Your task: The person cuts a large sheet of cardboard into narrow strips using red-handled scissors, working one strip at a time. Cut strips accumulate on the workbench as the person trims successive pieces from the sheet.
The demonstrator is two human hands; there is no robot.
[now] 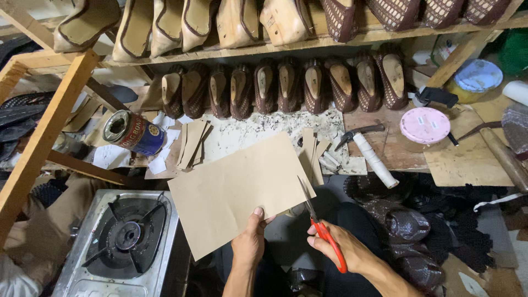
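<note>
Tan cardboard sheet (234, 187) in left hand (250, 242), right hand (338, 247), one red scissors (322, 228)

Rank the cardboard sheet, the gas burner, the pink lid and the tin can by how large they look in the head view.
1. cardboard sheet
2. gas burner
3. tin can and pink lid: look alike, unranked.

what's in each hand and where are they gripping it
The left hand pinches the tan cardboard sheet at its lower edge, thumb on top. The right hand holds the scissors by their red handles, blades at the sheet's right edge.
</note>
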